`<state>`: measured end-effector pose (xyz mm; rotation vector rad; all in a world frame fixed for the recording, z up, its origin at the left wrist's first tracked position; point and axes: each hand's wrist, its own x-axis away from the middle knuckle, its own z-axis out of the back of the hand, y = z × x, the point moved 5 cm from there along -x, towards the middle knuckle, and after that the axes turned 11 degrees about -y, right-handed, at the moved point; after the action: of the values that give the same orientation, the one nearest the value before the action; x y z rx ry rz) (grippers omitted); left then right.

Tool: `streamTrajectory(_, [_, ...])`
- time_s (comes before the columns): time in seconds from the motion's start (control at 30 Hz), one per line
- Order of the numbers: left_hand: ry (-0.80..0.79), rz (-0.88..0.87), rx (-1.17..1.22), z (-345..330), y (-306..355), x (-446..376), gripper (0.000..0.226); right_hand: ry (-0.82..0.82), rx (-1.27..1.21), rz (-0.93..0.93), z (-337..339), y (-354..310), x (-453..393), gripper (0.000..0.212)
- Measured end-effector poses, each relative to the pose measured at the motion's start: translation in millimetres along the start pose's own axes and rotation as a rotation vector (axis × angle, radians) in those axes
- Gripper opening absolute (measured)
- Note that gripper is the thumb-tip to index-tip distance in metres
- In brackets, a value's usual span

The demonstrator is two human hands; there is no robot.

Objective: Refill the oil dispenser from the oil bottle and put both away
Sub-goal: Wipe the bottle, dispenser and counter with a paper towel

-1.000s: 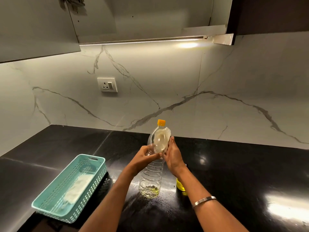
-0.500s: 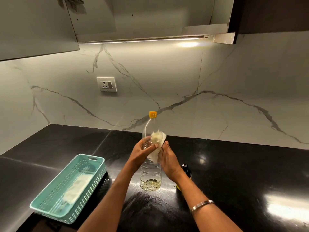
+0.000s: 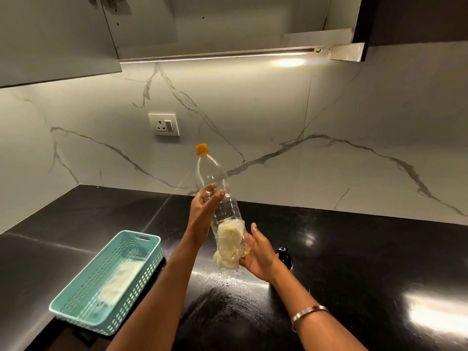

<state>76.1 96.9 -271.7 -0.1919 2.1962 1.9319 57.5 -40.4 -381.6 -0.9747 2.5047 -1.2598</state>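
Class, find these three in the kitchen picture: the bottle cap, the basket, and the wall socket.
Bottle cap (image 3: 201, 149): head view, orange top of the cap.
Basket (image 3: 143, 237): head view, far rim by the handle slot.
Wall socket (image 3: 163, 124): head view, middle of the faceplate.

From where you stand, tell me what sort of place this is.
Most likely a home kitchen. A black stone counter runs below a marble-look backsplash with a wall socket, and cabinets hang above with a strip light under them. The hands hold a nearly empty oil bottle over the counter.
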Motion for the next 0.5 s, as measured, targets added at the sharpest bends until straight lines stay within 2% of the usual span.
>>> streamTrajectory(0.13, [0.143, -0.055, -0.030, 7.4, 6.3, -1.8, 0.078, 0.083, -0.120, 0.044, 4.1, 5.6, 0.2, 0.066])
streamTrajectory(0.23, [0.230, -0.107, -0.133, 14.6, 7.5, -2.6, 0.075, 0.109, -0.171, 0.085, 7.4, 2.7, 0.8, 0.065])
streamTrajectory(0.33, [0.258, -0.126, -0.140, 18.3, 6.5, -2.7, 0.075, 0.117, -0.198, 0.109, 9.4, -1.4, 0.7, 0.065])
streamTrajectory(0.43, [0.247, -0.139, -0.152, 13.5, 5.9, -2.3, 0.085, 0.116, -0.234, 0.135, 8.3, -0.7, -1.7, 0.065])
streamTrajectory(0.5, [0.241, -0.152, -0.148, 6.9, 4.1, -1.3, 0.082, 0.111, -0.264, 0.143, 4.1, 2.2, -5.2, 0.065])
